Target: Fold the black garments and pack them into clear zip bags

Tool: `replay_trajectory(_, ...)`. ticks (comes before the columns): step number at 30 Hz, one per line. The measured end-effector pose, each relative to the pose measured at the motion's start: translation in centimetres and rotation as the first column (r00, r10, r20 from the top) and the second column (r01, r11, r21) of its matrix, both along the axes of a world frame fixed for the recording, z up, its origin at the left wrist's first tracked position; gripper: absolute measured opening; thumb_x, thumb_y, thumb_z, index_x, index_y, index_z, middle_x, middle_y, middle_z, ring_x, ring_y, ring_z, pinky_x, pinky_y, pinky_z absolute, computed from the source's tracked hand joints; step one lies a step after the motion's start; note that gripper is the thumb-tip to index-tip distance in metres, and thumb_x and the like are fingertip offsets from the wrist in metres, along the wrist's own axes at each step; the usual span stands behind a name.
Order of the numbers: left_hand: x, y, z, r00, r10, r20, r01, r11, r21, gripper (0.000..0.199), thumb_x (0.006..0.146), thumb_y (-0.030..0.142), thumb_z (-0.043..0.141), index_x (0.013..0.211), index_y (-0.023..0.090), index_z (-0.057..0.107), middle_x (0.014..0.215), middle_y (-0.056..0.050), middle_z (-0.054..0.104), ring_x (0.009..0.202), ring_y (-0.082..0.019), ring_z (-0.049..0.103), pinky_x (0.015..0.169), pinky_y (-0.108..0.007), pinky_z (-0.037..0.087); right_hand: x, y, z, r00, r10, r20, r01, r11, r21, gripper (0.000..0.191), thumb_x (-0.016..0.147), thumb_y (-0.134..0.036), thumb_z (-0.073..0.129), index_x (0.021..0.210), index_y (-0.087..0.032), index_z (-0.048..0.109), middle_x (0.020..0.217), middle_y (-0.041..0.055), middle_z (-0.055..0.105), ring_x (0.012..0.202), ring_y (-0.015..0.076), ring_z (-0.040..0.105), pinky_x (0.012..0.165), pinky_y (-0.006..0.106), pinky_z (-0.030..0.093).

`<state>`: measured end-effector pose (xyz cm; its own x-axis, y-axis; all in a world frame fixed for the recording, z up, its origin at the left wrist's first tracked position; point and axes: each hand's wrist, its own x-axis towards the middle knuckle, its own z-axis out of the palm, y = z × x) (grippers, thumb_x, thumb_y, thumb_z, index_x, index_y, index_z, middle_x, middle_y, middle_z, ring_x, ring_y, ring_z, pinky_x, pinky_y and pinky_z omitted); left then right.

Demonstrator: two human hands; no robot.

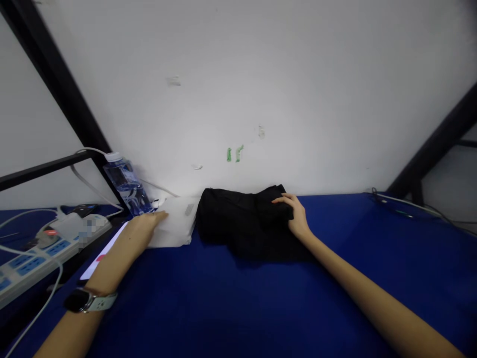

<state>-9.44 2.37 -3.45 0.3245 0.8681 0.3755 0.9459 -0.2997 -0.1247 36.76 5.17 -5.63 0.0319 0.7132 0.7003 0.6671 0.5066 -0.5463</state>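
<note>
A bundle of black cloth [238, 219], perhaps a folded garment, lies on the blue surface by the wall. My right hand [296, 216] grips its right end, fingers over the top and the rest of the hand at the side. Left of the cloth is a flat white packet [173, 226] with a small grey label. My left hand [147, 223] reaches onto the packet's left edge with a finger stretched out; its other fingers are partly hidden. A watch [87, 300] is on the left wrist. Just behind that hand sits a small white object [158, 202].
A clear water bottle [128, 184] leans by the wall. A lit phone [104, 251] lies under my left forearm. At the left are a power strip [52, 256] with plugs and cables, and a black frame post [63, 79]. Thin cables [410, 204] lie at the right.
</note>
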Motion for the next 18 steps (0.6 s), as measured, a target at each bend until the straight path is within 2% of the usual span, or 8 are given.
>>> replay_trajectory(3, -0.2, 0.2, -0.9, 0.997, -0.064, 0.03, 0.067, 0.989, -0.134, 0.058, 0.07, 0.003, 0.038, 0.119, 0.022, 0.063, 0.12, -0.006, 0.066, 0.106, -0.025, 0.064, 0.094, -0.037, 0.049, -0.2, -0.2, 0.4, 1.0, 0.012, 0.022, -0.013, 1.0, 0.023, 0.026, 0.074, -0.015, 0.05, 0.089, -0.023, 0.07, 0.114, 0.0092, 0.057, 0.104, 0.0295, 0.058, 0.088, 0.048, 0.046)
replay_trajectory(5, 0.0, 0.1, -1.0, 0.992, -0.101, 0.07, 0.116, 0.96, -0.255, 0.059, 0.07, 0.006, 0.041, 0.122, 0.023, 0.061, 0.125, -0.005, 0.062, 0.11, -0.025, 0.062, 0.094, -0.037, 0.049, -0.4, -0.4, 1.0, 0.998, 0.035, 0.056, -0.037, 0.998, 0.041, 0.024, 0.074, -0.016, 0.052, 0.089, -0.023, 0.069, 0.117, 0.0098, 0.056, 0.105, 0.03, 0.058, 0.088, 0.048, 0.046)
replay_trajectory(8, 0.5, -0.5, -0.4, 0.991, -0.107, 0.084, 0.131, 0.922, -0.366, 0.058, 0.073, 0.009, 0.044, 0.127, 0.022, 0.058, 0.13, -0.008, 0.057, 0.117, -0.025, 0.057, 0.098, -0.039, 0.047, -1.1, -0.9, 2.0, 0.984, 0.109, 0.14, -0.119, 0.991, 0.061, 0.02, 0.076, -0.017, 0.054, 0.088, -0.021, 0.069, 0.122, 0.0103, 0.052, 0.111, 0.0297, 0.054, 0.094, 0.048, 0.044)
replay_trajectory(10, 1.1, -1.2, 0.5, 0.987, -0.141, 0.079, 0.161, 0.905, -0.393, 0.052, 0.079, 0.019, 0.051, 0.13, 0.024, 0.055, 0.134, -0.009, 0.052, 0.122, -0.027, 0.052, 0.1, -0.042, 0.045, -1.9, -1.4, 2.7, 0.964, 0.178, 0.199, -0.193, 0.979, 0.062, 0.019, 0.08, -0.017, 0.054, 0.09, -0.022, 0.069, 0.125, 0.0092, 0.05, 0.116, 0.0286, 0.05, 0.099, 0.047, 0.041)
replay_trajectory(12, 1.9, -1.8, 1.5, 0.972, -0.215, 0.092, 0.234, 0.891, -0.389, 0.053, 0.081, 0.033, 0.059, 0.133, 0.029, 0.051, 0.137, -0.008, 0.049, 0.124, -0.029, 0.049, 0.099, -0.042, 0.045, -2.9, -2.1, 3.1, 0.93, 0.26, 0.258, -0.277, 0.96, 0.031, 0.028, 0.082, -0.015, 0.052, 0.104, -0.026, 0.067, 0.127, 0.0075, 0.048, 0.119, 0.027, 0.048, 0.101, 0.047, 0.04)
replay_trajectory(14, 3.3, -2.2, 2.3, 0.954, -0.27, 0.131, 0.299, 0.896, -0.328, 0.056, 0.083, 0.042, 0.06, 0.137, 0.032, 0.046, 0.14, -0.006, 0.046, 0.126, -0.028, 0.048, 0.099, -0.041, 0.045, -4.0, -2.8, 3.5, 0.894, 0.334, 0.299, -0.34, 0.94, -0.031, 0.049, 0.084, -0.009, 0.046, 0.126, -0.032, 0.055, 0.131, 0.0063, 0.045, 0.12, 0.0236, 0.048, 0.101, 0.045, 0.041)
replay_trajectory(16, 5.2, -2.3, 2.6, 0.94, -0.286, 0.188, 0.326, 0.914, -0.241, 0.055, 0.088, 0.043, 0.054, 0.14, 0.032, 0.04, 0.144, -0.006, 0.042, 0.128, -0.026, 0.045, 0.101, -0.04, 0.043, -4.7, -3.3, 3.9, 0.871, 0.37, 0.324, -0.364, 0.928, -0.083, 0.068, 0.082, 0.0, 0.035, 0.14, -0.035, 0.039, 0.135, 0.0062, 0.042, 0.121, 0.0196, 0.048, 0.1, 0.042, 0.042)
replay_trajectory(18, 7.2, -2.1, 2.4, 0.927, -0.29, 0.239, 0.336, 0.925, -0.178, 0.053, 0.091, 0.041, 0.05, 0.142, 0.03, 0.038, 0.147, -0.007, 0.039, 0.132, -0.025, 0.042, 0.103, -0.041, 0.041, -4.6, -3.5, 4.3, 0.866, 0.363, 0.343, -0.356, 0.931, -0.084, 0.077, 0.075, 0.007, 0.029, 0.14, -0.033, 0.038, 0.136, 0.0069, 0.041, 0.121, 0.0176, 0.048, 0.099, 0.039, 0.043)
